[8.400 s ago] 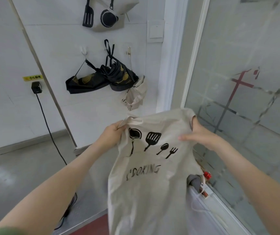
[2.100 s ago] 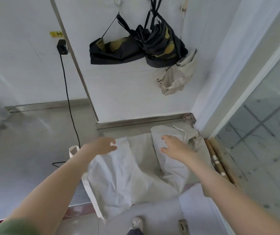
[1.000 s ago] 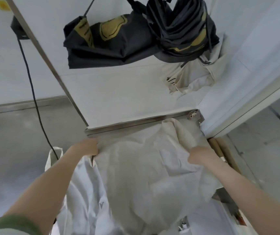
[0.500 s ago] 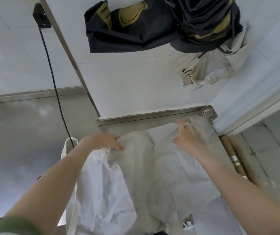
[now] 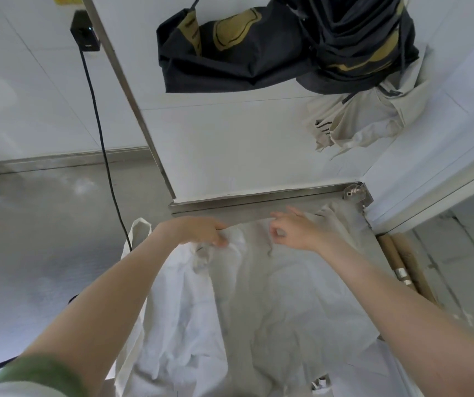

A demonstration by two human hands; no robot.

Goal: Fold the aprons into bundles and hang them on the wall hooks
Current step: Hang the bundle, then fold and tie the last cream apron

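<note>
While the beige apron (image 5: 287, 296) lies spread below the metal skirting (image 5: 258, 200), the left hand (image 5: 198, 232) pinches its upper edge. Whether the right hand (image 5: 301, 232), half curled, grips cloth is unclear.

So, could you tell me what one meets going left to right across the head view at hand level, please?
From left: black cable, left hand, right hand (both over the pale apron), cardboard tubes.

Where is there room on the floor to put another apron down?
The bare grey floor left of the black cable is free. Right of the beige apron it is crowded: cardboard tubes lie close beside it.
</note>
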